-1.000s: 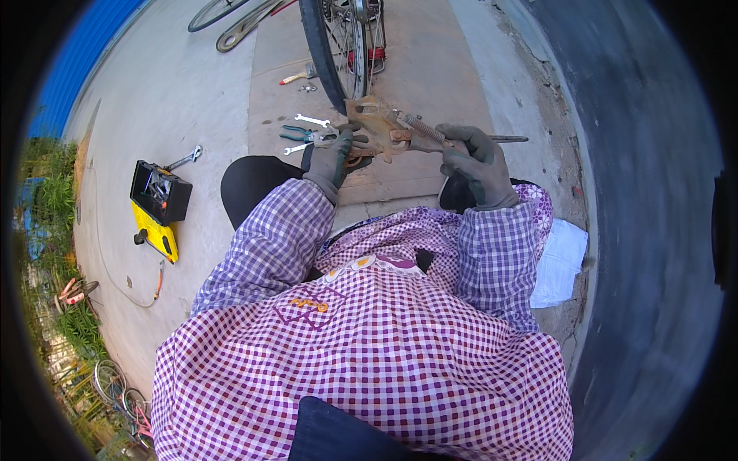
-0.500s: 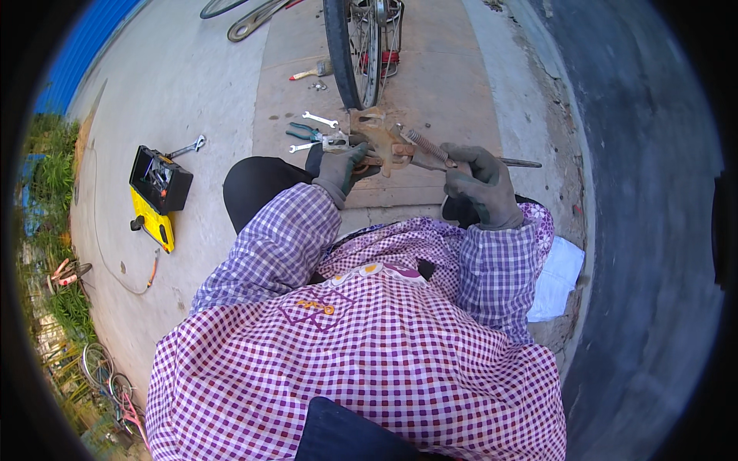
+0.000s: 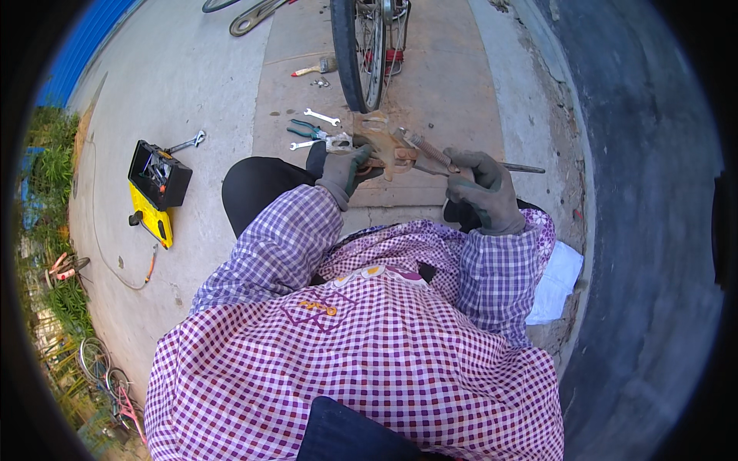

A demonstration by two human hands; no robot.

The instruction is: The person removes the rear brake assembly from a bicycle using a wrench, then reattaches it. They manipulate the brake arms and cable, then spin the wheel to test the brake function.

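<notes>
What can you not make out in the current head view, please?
Head view throughout:
Rusty metal part: its two ends, partly covered by the left grip and right grip.
Bicycle wheel: its far part, cut off by the upper edge.
Tools in the black toolbox: too small and jumbled to tell apart.
Metal bits beside the brush: too small to identify.

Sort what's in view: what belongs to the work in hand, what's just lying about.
Apparently in the work: rusty metal bracket, held by left hand and right hand; coil spring.

Lying about: pliers, small wrenches, brush, black toolbox, adjustable wrench, white sheet.
</notes>
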